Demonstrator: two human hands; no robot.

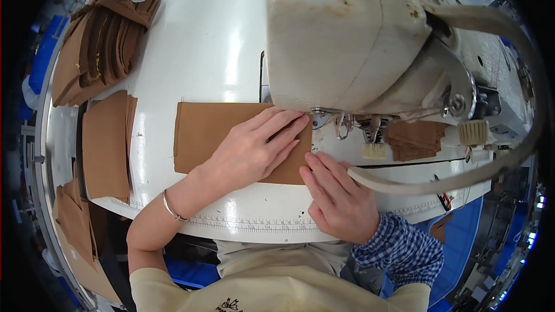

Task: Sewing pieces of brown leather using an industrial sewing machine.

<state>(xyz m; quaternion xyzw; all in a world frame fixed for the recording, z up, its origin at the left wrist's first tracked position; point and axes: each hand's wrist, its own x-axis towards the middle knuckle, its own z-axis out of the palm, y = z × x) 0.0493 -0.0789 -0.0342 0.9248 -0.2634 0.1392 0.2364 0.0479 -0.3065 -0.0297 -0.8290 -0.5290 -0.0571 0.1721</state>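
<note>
A rectangular brown fabric panel [211, 130] lies flat on the white sewing table, its right end beside the sewing machine's presser foot and needle area [341, 124]. Spread over the panel's right half is my left hand [254, 144], its fingers stretched out and its fingertips close under the machine head. My right hand [341, 199] rests at the panel's lower right corner, with extended fingers touching that edge. Part of the panel is hidden beneath my left hand. A bracelet circles my left wrist; a blue checked sleeve covers my right forearm.
The off-white sewing machine [324, 34] fills the upper right, with a pale curved hose [509, 162] sweeping around. Brown fabric stacks [104, 46] stand at the left, and smaller folded pieces [413, 138] lie right of the needle. A ruler strip [254, 223] follows the front edge.
</note>
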